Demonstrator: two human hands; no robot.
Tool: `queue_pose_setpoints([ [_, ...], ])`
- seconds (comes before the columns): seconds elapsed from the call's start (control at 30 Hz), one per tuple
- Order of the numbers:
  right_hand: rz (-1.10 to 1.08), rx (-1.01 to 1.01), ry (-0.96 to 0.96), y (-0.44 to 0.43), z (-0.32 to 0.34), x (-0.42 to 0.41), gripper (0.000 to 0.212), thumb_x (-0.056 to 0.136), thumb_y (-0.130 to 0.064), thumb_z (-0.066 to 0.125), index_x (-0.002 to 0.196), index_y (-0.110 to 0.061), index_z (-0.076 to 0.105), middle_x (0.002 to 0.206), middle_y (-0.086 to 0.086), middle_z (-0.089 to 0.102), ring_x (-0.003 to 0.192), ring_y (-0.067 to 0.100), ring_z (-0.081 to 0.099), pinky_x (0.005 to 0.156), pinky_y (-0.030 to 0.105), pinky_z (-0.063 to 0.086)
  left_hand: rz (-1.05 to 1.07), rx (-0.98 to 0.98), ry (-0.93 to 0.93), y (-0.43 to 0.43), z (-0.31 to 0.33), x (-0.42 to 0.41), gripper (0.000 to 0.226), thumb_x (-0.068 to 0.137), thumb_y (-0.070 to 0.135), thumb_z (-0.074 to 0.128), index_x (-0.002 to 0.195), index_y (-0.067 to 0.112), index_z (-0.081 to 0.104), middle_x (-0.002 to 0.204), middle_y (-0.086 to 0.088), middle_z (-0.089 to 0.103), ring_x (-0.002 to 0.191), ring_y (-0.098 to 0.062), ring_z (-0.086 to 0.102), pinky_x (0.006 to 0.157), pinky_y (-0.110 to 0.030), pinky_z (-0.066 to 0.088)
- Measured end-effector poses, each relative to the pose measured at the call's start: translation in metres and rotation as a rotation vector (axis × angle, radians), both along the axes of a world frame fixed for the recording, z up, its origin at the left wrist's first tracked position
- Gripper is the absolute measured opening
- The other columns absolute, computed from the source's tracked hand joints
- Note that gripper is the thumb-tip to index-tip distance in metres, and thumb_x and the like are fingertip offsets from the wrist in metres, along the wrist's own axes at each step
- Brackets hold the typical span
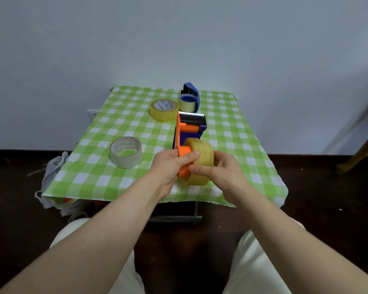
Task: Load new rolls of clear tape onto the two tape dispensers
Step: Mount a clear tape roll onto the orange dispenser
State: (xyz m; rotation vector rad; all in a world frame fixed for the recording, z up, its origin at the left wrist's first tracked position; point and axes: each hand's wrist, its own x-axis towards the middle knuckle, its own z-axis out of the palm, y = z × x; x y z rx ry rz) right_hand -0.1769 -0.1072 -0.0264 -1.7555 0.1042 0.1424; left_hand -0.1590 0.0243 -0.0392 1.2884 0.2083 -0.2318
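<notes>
An orange and blue tape dispenser (187,132) is held over the near middle of the table. My left hand (170,166) grips its orange frame beside the hub. My right hand (219,168) grips a thick yellowish roll of clear tape (202,158) that sits against the orange hub. A second, blue dispenser (192,92) stands at the far edge with a small roll (187,103) on its spool. A full yellowish roll (164,109) lies flat to its left. A thin, nearly used pale roll (126,152) lies at the near left.
The small table wears a green and white checked cloth (242,128) and stands against a pale wall. A white plastic bag (53,168) hangs at its left corner. A wooden leg (357,153) slants at the right. My knees are under the near edge.
</notes>
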Motion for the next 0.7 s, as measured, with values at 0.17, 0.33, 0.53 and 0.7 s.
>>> queue_pose_setpoints([
  [0.17, 0.003, 0.104, 0.0, -0.01, 0.006, 0.004, 0.039, 0.061, 0.004, 0.082, 0.09, -0.011, 0.059, 0.087, 0.008, 0.068, 0.08, 0.024, 0.068, 0.073, 0.036, 0.059, 0.123, 0.112, -0.058, -0.006, 0.004, 0.003, 0.013, 0.089, 0.017, 0.062, 0.08, 0.008, 0.065, 0.08, -0.013, 0.067, 0.071, -0.023, 0.063, 0.067, -0.034, 0.055],
  [0.33, -0.064, 0.02, -0.065, -0.029, 0.007, 0.009, 0.045, 0.058, 0.006, 0.084, 0.092, -0.007, 0.058, 0.079, 0.005, 0.069, 0.067, 0.017, 0.067, 0.057, 0.028, 0.058, 0.154, 0.421, -0.17, -0.01, 0.01, 0.003, 0.017, 0.083, 0.026, 0.063, 0.078, 0.009, 0.062, 0.083, -0.018, 0.071, 0.08, -0.034, 0.07, 0.079, -0.049, 0.057],
  [0.53, 0.122, -0.978, -0.14, -0.08, -0.012, 0.035, 0.048, 0.063, -0.011, 0.081, 0.097, -0.03, 0.052, 0.107, -0.003, 0.063, 0.105, 0.028, 0.053, 0.084, 0.028, 0.033, 0.271, 0.286, -0.1, 0.005, 0.01, 0.004, 0.019, 0.093, 0.011, 0.054, 0.075, 0.013, 0.06, 0.08, -0.012, 0.069, 0.068, -0.022, 0.065, 0.07, -0.036, 0.054],
  [0.7, 0.312, -1.186, -0.147, -0.09, -0.019, 0.045, 0.046, 0.079, 0.001, 0.058, 0.118, -0.023, 0.054, 0.124, 0.008, 0.046, 0.112, 0.03, 0.049, 0.086, 0.028, 0.038, 0.259, 0.275, -0.092, -0.001, 0.009, 0.006, 0.017, 0.093, 0.012, 0.055, 0.077, 0.012, 0.06, 0.079, -0.011, 0.069, 0.067, -0.021, 0.065, 0.07, -0.034, 0.054],
])
